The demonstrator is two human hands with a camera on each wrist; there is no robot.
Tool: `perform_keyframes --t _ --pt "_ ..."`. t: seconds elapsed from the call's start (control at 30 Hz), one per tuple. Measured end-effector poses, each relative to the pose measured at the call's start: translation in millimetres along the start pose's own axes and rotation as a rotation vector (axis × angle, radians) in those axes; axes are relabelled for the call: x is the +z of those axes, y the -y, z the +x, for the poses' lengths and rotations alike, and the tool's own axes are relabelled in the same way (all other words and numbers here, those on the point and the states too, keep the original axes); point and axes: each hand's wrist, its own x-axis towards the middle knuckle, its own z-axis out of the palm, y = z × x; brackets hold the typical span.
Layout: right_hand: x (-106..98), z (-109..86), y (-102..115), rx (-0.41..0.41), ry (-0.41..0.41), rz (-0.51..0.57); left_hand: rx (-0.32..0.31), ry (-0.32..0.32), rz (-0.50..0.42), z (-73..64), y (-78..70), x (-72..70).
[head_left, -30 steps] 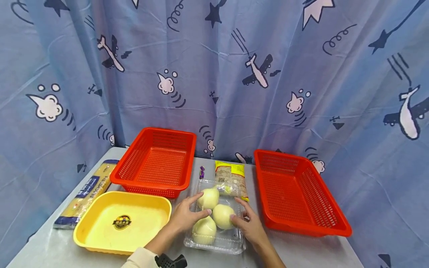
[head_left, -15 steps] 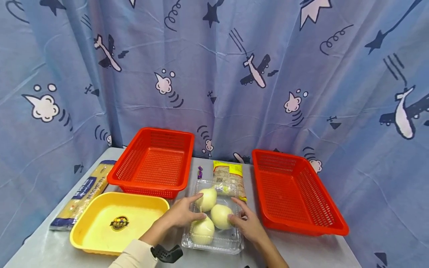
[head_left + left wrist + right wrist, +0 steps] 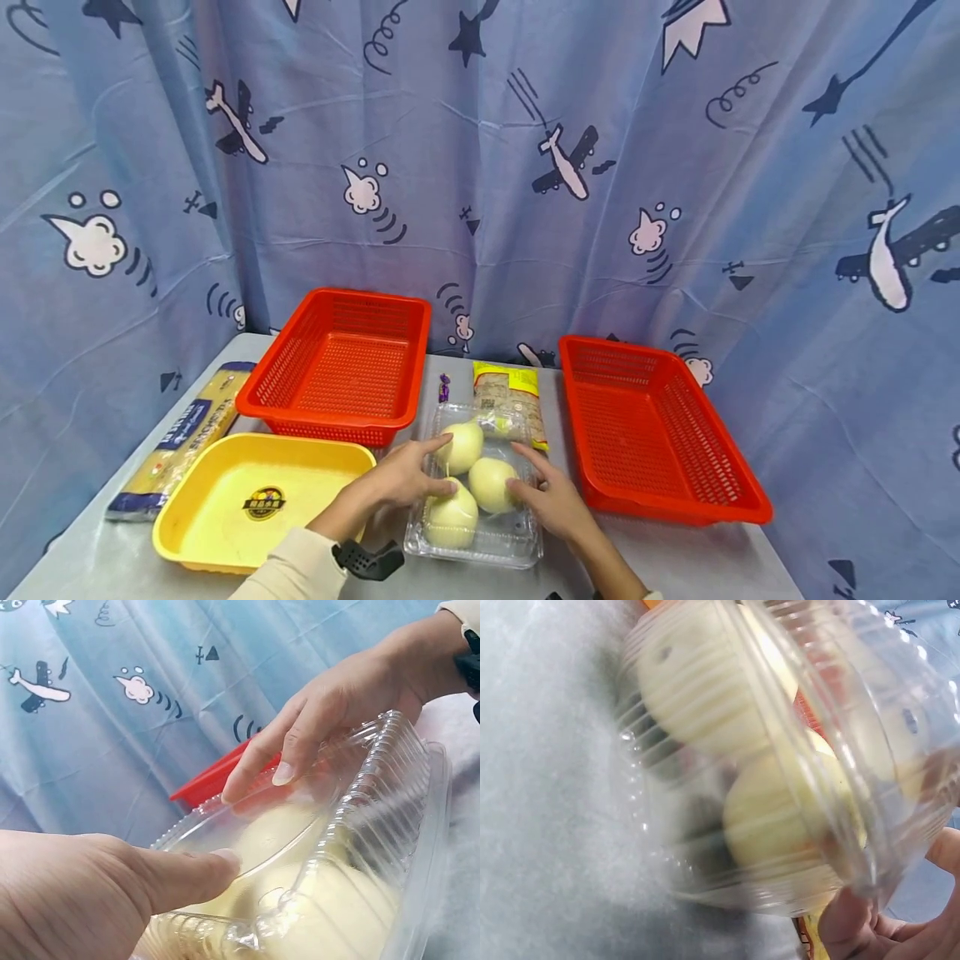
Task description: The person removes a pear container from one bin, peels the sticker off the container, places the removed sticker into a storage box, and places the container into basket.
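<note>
A clear plastic clamshell box [image 3: 506,548] with several pale yellow-green round pears [image 3: 491,485] inside sits in front of me in the head view, its lid down. My left hand [image 3: 402,475] grips it from the left, thumb and index fingertip on the lid; its other fingers are hidden. From the right, my right hand [image 3: 555,498] holds the box, with thumb and index finger reaching over the lid. In the right wrist view, the right fingers [image 3: 847,926] bend at the box's edge. Whether the box touches the table is unclear.
Left of the box stands a yellow tray [image 3: 202,546], with a red basket [image 3: 255,392] behind it and a long noodle packet [image 3: 176,442] beyond. Another red basket [image 3: 637,500] is at right. Behind the box lie a yellow-topped bag [image 3: 525,379] and a purple-wrapped candy [image 3: 444,388].
The head view has shifted a little, so everything sits slightly further left. Both hands keep their places on the box, and the left thumb has slid slightly left across the lid.
</note>
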Motion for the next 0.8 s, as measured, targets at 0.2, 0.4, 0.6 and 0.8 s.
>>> perform_keyframes --t 0.2,0.4,0.6,0.8 --pt "-4 -4.4 9 0.026 0.027 -0.037 0.015 0.078 -0.043 -5.1 -5.6 -8.2" --pt "-12 -8.0 19 0.011 0.078 -0.035 0.011 0.129 -0.107 -8.4 -14.0 -19.8" --pt "-21 -8.4 37 -0.017 0.118 -0.083 0.011 0.142 -0.143 -10.8 -22.6 -33.2" --pt "-30 -8.9 60 -0.074 0.172 -0.092 -0.011 0.159 -0.194 -16.0 -34.0 -50.4"
